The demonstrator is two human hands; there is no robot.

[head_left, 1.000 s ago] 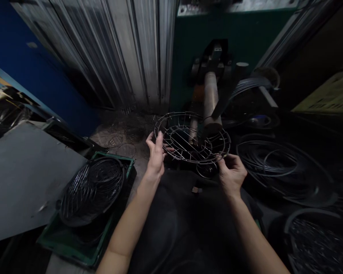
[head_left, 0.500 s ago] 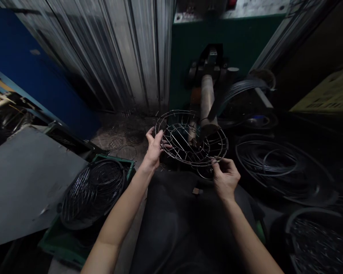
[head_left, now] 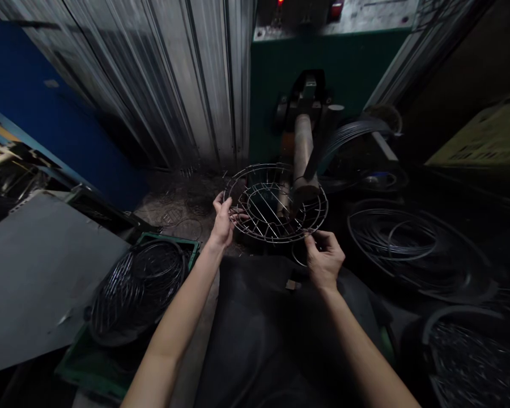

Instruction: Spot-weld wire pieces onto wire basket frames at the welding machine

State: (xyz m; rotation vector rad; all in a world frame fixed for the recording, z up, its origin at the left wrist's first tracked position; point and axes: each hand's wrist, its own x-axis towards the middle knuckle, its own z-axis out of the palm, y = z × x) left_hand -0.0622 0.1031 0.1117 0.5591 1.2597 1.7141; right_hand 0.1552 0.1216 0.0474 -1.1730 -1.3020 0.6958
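Observation:
A round wire basket [head_left: 262,233] with concentric rings and crossing wires is held level in front of me. Its left rim is gripped by my left hand [head_left: 223,224], thumb above and fingers beneath. My right hand [head_left: 325,258] pinches the near right part of the rim between thumb and fingers. The cylindrical arm [head_left: 304,150] of a green machine [head_left: 276,73] reaches over the far right side of the basket. Whether wire and arm touch, I cannot tell.
At the left, a green crate [head_left: 83,357] bears a pile of wire rings [head_left: 131,289]. On the right are a tub of coiled wire [head_left: 408,238] and a bucket of small metal pieces [head_left: 471,357]. Bent wires [head_left: 357,133] hang beside the machine arm. Scraps litter the floor [head_left: 174,218].
The basket and both hands have shifted slightly left in view, along with a small camera shift. Both hands keep their hold. A red light now shows at the top of the machine.

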